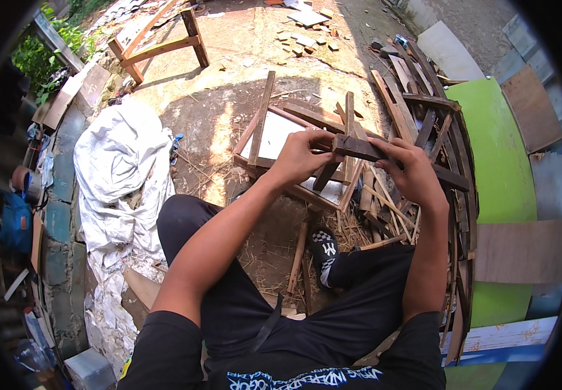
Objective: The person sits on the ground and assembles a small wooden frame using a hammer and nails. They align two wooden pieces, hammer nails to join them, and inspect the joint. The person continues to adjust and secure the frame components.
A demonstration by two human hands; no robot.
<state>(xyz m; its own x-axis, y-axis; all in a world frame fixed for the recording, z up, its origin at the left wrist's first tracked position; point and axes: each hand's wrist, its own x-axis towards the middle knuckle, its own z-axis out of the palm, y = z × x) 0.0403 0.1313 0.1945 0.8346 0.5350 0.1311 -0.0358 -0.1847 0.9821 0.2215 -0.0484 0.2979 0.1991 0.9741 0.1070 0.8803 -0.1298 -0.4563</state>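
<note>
A dark wooden bar (359, 147) is held up in front of me, running from left to lower right. My left hand (305, 156) pinches its left end between thumb and fingers. My right hand (413, 170) grips it farther along, fingers bent over the top. Other dark sticks cross just behind and below the bar; I cannot tell whether any are joined to it. Beneath both hands stands a low wooden frame (244, 146) with a white panel (281, 133) in it, and a loose-looking wooden strip (262, 117) crosses its left side.
Dark timber pieces (448, 146) are piled along my right, beside a green board (498, 188). White cloth (121, 156) lies heaped on the left. A wooden trestle-like frame (164, 49) stands at far left, and broken tile pieces (307, 39) are scattered farther off. Thin sticks (391, 201) lie near my foot.
</note>
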